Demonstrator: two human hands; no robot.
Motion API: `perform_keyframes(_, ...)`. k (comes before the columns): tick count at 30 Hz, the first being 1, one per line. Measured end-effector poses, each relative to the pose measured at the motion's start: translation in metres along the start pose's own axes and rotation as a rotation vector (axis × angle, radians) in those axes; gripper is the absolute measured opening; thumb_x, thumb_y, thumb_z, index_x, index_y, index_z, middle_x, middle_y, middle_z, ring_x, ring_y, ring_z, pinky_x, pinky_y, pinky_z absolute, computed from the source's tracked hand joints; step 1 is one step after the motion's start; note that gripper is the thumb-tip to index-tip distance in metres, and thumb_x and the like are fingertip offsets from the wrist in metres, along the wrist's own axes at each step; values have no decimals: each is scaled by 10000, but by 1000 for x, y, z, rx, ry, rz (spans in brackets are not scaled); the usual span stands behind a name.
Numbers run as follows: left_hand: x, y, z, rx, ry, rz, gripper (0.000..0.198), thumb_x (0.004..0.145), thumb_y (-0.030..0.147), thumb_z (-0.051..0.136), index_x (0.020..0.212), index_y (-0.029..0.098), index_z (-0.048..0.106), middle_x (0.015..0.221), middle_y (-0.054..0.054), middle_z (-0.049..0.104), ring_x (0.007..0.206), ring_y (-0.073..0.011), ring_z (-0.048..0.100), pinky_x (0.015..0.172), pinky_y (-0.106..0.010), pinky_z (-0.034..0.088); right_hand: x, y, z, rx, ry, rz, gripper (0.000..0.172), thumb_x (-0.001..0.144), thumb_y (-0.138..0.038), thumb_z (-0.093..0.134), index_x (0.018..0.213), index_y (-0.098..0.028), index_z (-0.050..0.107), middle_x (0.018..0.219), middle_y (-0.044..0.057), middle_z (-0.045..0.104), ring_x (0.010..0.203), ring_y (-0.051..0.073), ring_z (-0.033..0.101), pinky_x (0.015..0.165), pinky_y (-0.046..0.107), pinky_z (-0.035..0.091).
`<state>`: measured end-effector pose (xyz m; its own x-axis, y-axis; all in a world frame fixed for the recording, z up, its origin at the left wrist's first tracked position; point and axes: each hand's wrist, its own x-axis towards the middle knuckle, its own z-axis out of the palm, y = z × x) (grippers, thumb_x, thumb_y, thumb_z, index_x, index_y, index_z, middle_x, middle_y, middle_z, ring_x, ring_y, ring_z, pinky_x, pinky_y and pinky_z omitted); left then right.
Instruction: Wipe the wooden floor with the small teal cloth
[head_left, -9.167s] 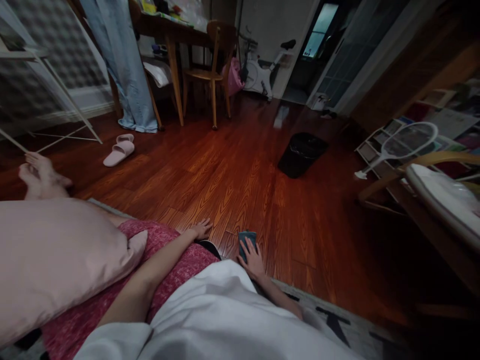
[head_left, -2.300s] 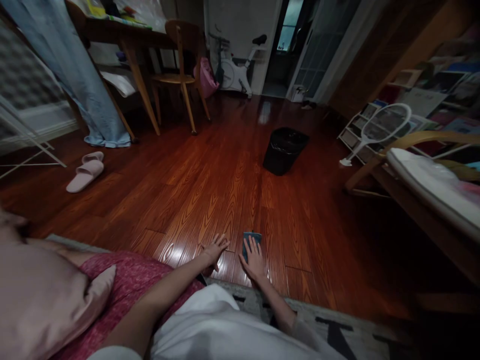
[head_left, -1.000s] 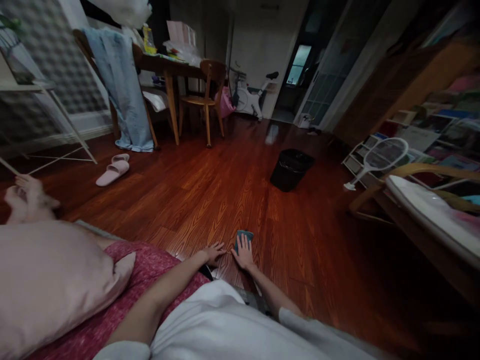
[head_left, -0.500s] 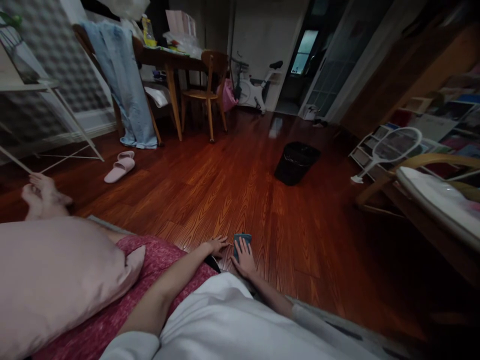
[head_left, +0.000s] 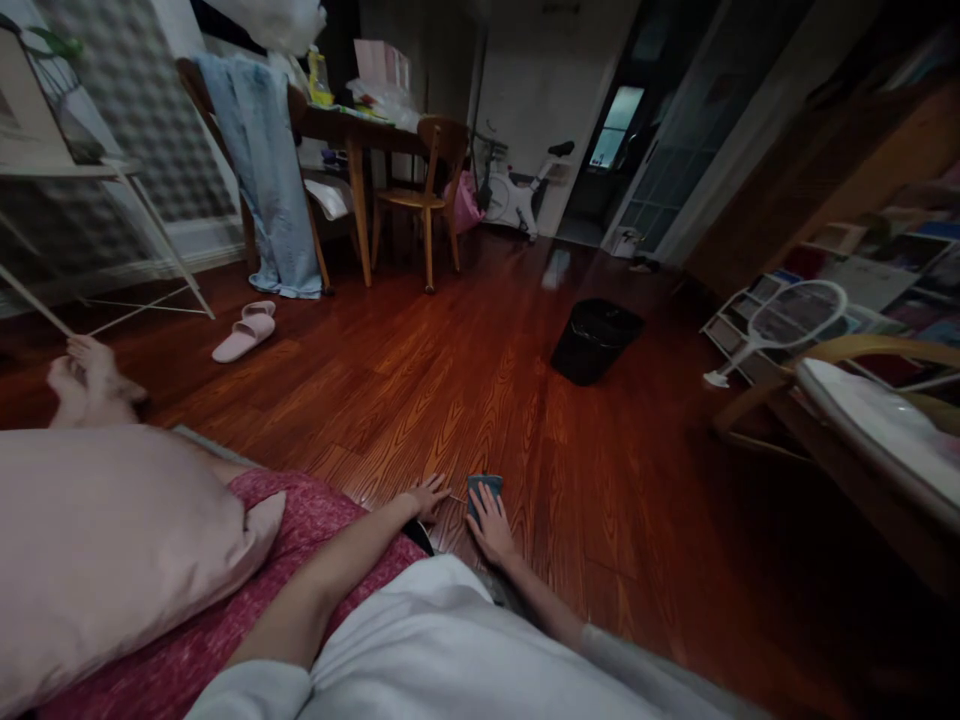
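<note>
My right hand [head_left: 491, 525] lies with spread fingers over a small blue-grey pouch-like item [head_left: 485, 485], whose far edge shows beyond the fingertips. Just left of it, my left hand [head_left: 429, 497] reaches past the edge of my lap with its fingers apart. A thin light cord seems to run between the left fingertips and the item. Beneath the left wrist a dark object is partly hidden. A pink pillow [head_left: 127, 540] rests on my legs, over red patterned cloth [head_left: 300, 510].
Beyond the wooden floor [head_left: 450, 370] stand a black bin [head_left: 596, 340], a wooden chair [head_left: 420, 198] and a table with bottles and bags. Pink slippers [head_left: 246, 333] lie at left. A white racket [head_left: 787, 320], shelves and a bed-like wooden frame are at right.
The view has tilted slightly, so the room sits a little lower and farther right. Both hands keep nearly the same places; the left fingers look a little more spread.
</note>
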<state>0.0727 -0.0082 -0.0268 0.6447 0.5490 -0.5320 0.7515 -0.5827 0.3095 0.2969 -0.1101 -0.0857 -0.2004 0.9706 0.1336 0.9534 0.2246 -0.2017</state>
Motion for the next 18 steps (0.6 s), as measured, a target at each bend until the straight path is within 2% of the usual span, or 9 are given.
perform_keyframes(3, 1, -2, 1, 7, -4, -15, 965, 805, 421, 738, 1608, 335, 211, 1697, -82, -5, 1537, -375, -3, 1179, -663, 155, -33, 9, 2, -21, 22, 35, 547, 1025, -398, 297, 1556, -290, 367, 1643, 46, 324, 1523, 197, 247, 1233, 471, 198)
perform_keyframes(6, 0, -2, 1, 21, -8, -10, 946, 819, 436, 714, 1609, 344, 201, 1702, -66, 27, 1541, -367, -3, 1180, -652, 187, -35, 10, 2, -59, 23, 138, 568, 1002, -346, 311, 1555, -232, 379, 1640, 72, 325, 1531, 207, 226, 1241, 481, 162)
perform_keyframes(8, -2, -1, -1, 22, -19, -6, 935, 830, 442, 696, 1611, 341, 193, 1702, -67, 17, 1541, -368, -2, 1175, -652, 207, -17, 10, 2, -82, 16, 209, 595, 990, -328, 305, 1570, -199, 343, 1658, 78, 279, 1546, 204, 169, 1245, 473, 131)
perform_keyframes(12, -7, 1, -5, 16, -30, -8, 924, 840, 420, 682, 1615, 299, 194, 1693, -91, -49, 1540, -363, 10, 1182, -627, 213, 41, 14, -1, -100, -32, 345, 636, 988, -359, 285, 1600, -190, 251, 1689, 73, 161, 1561, 196, 60, 1245, 462, 77)
perform_keyframes(15, -6, 2, -5, 22, -25, -20, 938, 822, 414, 694, 1614, 282, 207, 1690, -109, -40, 1537, -375, 40, 1179, -626, 224, 76, 19, -5, -87, -75, 385, 656, 989, -410, 283, 1604, -187, 232, 1693, 77, 128, 1562, 204, 59, 1243, 460, 58)
perform_keyframes(18, -2, 1, -4, 14, -13, -9, 955, 807, 440, 701, 1613, 298, 208, 1691, -107, -16, 1532, -391, 61, 1159, -638, 264, 90, 22, -8, -90, -76, 371, 664, 985, -437, 295, 1600, -190, 251, 1686, 85, 155, 1558, 212, 104, 1239, 468, 82)
